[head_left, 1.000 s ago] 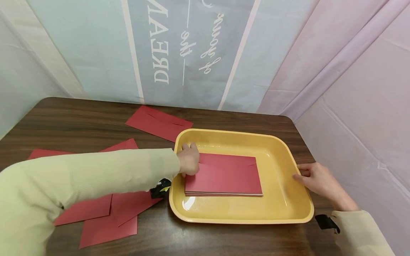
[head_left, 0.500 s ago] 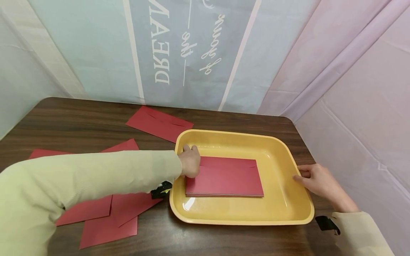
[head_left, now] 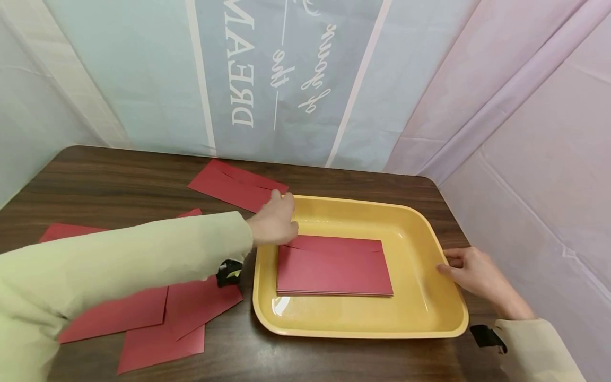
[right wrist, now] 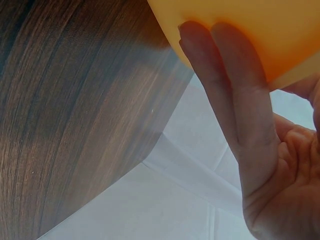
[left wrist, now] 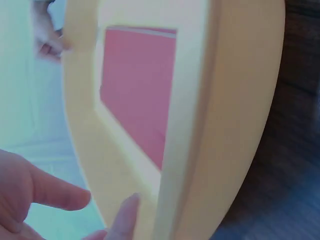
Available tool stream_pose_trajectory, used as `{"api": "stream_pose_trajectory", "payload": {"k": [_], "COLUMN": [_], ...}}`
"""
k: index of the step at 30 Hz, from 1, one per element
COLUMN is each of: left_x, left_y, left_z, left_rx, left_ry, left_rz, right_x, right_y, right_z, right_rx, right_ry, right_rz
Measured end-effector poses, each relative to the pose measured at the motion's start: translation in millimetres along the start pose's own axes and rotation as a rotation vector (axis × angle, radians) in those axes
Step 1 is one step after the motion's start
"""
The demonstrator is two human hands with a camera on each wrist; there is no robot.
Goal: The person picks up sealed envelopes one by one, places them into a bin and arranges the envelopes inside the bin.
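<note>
A yellow plastic tray point(head_left: 353, 318) stands on the dark wood table, with a neat stack of red envelopes point(head_left: 334, 268) lying flat inside it. My left hand point(head_left: 274, 220) is over the tray's far left corner, thumb and fingers spread and holding nothing. In the left wrist view its thumb point(left wrist: 62, 192) and fingertips show beside the tray wall, apart from the stack. My right hand point(head_left: 470, 270) pinches the tray's right rim, thumb inside and fingers outside. Seen from the right wrist, straight fingers point(right wrist: 245, 80) press against the outer wall.
One red envelope point(head_left: 234, 183) lies behind the tray's far left corner. Several more red envelopes point(head_left: 164, 345) overlap left of the tray, partly covered by the left sleeve point(head_left: 143, 249). A printed cloth backdrop point(head_left: 286, 79) hangs along the table's far edge.
My left hand has lifted off the left end of the envelope stack and moved up and away toward the tray's far corner, its fingers spreading. My right hand stays on the rim.
</note>
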State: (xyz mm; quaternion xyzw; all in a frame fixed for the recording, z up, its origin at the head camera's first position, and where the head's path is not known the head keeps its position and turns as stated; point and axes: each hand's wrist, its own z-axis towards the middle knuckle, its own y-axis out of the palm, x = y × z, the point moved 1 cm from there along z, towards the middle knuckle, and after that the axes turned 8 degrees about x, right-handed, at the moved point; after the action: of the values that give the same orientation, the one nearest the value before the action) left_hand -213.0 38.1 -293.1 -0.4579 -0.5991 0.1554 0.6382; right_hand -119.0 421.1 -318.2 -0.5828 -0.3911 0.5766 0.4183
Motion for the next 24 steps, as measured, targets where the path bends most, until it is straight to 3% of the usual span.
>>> {"api": "stream_pose_trajectory", "payload": {"k": [6,12,16,24], "left_x": [-18.0,-43.6,-63.8,-93.7], "left_y": [-19.7,-31.8,-36.4,-43.5], "left_z": [5.8,12.5,16.2,19.8], "left_rx": [0.132,0.227,0.237,0.164], "left_ry": [-0.006,-0.03,-0.062,-0.135], "left_rz": [-0.107,-0.099,-0.082,0.012], "right_x": [0,-1,-2,-3], "right_y": [0,-1,-2,-1], "right_z": [0,1,0,-1], "right_rx": [0.012,0.009,0.0,-0.011], "right_ry": [-0.022,-0.017,-0.008,0.004], "right_rz": [-0.002,-0.001,0.002,0.022]}}
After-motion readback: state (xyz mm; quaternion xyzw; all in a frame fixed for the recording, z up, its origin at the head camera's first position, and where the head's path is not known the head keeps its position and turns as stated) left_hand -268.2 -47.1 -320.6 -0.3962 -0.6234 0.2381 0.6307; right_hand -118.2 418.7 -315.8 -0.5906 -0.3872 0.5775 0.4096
